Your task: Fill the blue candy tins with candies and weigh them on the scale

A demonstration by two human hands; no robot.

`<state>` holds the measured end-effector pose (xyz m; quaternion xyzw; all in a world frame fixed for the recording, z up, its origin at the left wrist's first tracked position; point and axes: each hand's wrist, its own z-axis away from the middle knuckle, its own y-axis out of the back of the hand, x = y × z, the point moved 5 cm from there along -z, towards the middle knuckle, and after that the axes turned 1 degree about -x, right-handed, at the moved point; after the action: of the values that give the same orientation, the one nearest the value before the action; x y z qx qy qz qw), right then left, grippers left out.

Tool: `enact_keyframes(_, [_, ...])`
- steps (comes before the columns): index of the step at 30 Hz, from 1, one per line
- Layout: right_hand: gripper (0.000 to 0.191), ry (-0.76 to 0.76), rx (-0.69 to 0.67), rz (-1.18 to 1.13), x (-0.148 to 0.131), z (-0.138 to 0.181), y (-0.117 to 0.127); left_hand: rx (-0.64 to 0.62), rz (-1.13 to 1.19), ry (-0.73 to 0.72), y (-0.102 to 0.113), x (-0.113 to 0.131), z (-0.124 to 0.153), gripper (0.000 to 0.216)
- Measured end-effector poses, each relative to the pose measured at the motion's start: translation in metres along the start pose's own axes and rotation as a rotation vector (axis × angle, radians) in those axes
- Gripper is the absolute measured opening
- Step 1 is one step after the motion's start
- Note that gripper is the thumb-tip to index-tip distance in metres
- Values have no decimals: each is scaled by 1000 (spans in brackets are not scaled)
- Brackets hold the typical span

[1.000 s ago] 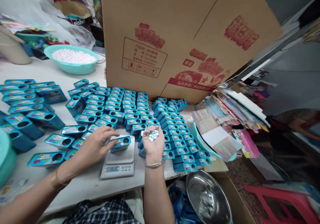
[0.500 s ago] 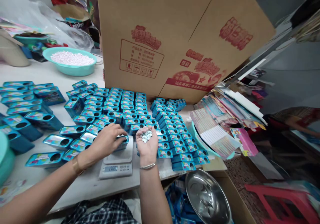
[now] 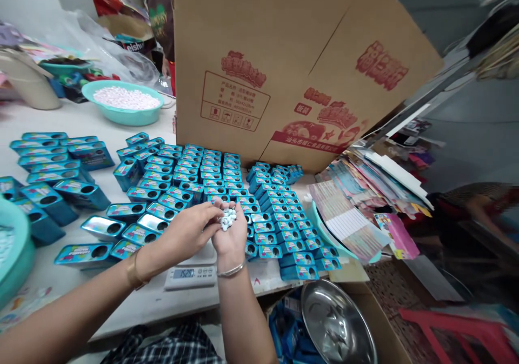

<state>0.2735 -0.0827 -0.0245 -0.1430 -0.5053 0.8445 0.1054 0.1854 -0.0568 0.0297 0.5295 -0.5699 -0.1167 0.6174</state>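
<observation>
My right hand (image 3: 230, 240) is cupped palm up over a small digital scale (image 3: 190, 273) and holds a heap of white tablets (image 3: 227, 218). My left hand (image 3: 188, 233) reaches across, its fingertips pinched together at the edge of that heap. Both hands hide the scale's platform, so I cannot see whether a tin sits on it. Several small blue tins (image 3: 211, 174) with round holes on top stand in rows right behind the hands, and more lie loosely to the left (image 3: 101, 226).
A big cardboard box (image 3: 292, 55) stands behind the tins. A teal bowl (image 3: 125, 116) of white tablets sits at the back left and a teal basin (image 3: 16, 261) at the left edge. Printed leaflets (image 3: 352, 218) lie to the right. A steel bowl (image 3: 336, 321) sits below the table edge.
My left hand left the tin on the scale and moved right to the tablets in my right palm. My right hand drifted left and nearer over the scale.
</observation>
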Motion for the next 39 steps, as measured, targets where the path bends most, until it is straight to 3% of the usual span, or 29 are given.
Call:
enact_keyframes(7, [37, 64, 51, 26, -1, 6, 4, -52, -104, -19, -8, 1, -3, 18])
enact_keyframes(13, [37, -9, 32, -14, -1, 3, 8, -11, -70, -47, -6, 3, 0, 20])
enact_keyframes(17, [33, 65, 23, 22, 0, 0, 14, -106, -170, -28, -11, 1, -1, 21])
enact_keyframes(24, [30, 46, 43, -18, 2, 0, 21, -173, -50, 56, -16, -7, -8, 16])
enact_keyframes(32, [30, -31, 48, -101, -1, 4, 17, -74, 221, 51, -4, -13, -10, 27])
enact_keyframes(36, [32, -8, 19, -110, -18, 5, 20, 36, -6, 77, 3, -32, -4, 32])
enact_keyframes(39, [32, 66, 33, -130, -37, 4, 26, 12, -152, 49, -6, -46, 0, 32])
